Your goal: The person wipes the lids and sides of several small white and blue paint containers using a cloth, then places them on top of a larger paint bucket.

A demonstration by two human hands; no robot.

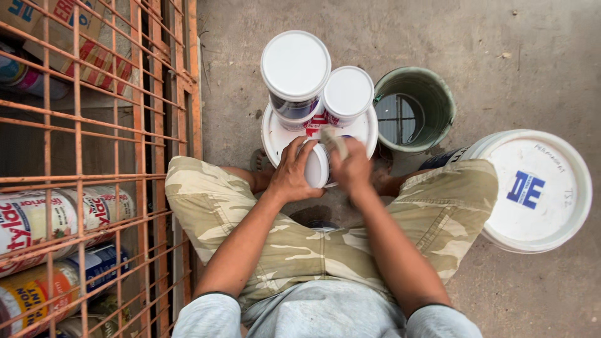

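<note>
Nearest, left hand (291,172) clamped round a small white can (317,166) on the big pail lid (275,134); right hand (352,168) closed on a pale tool (335,141) at its rim. Lid apparently still seated. Beyond, two white-lidded cans (295,66) stood closed; farther right, an open green bucket (438,94).

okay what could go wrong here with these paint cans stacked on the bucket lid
The left hand steadies a small white-lidded can while the right hand works a pale tool at its rim; a slip could tip it. Two white-lidded cans crowd the same white bucket lid and might get knocked toward the open green water bucket.
</note>
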